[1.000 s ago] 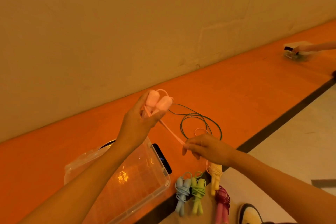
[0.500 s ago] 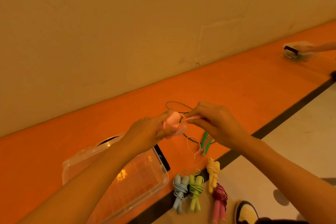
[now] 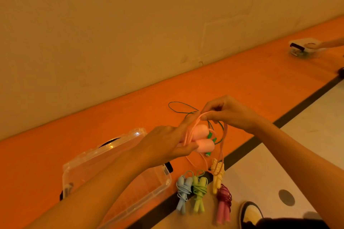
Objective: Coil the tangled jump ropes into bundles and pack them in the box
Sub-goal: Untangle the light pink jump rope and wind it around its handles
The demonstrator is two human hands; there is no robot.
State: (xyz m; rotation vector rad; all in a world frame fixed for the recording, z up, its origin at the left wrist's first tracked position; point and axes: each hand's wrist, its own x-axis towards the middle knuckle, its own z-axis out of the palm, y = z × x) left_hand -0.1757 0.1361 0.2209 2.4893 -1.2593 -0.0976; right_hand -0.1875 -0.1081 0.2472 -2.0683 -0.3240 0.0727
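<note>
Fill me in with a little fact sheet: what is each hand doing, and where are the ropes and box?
Left hand: grips both pink handles
Right hand: pinches the pink cord above them
Clear box: no bundle visible inside
Finished bundles: blue, light green, yellow, magenta, beside the box
Loose: dark green rope on the orange mat

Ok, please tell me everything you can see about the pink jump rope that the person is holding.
The pink jump rope has two pale, rounded handles, smooth and perhaps plastic, lying side by side in the left hand, which grips them. Its thin pink cord rises in several strands to the right hand, which pinches it just above. One loose length hangs down toward the yellow bundle. It is held in the air above the green rope.
</note>
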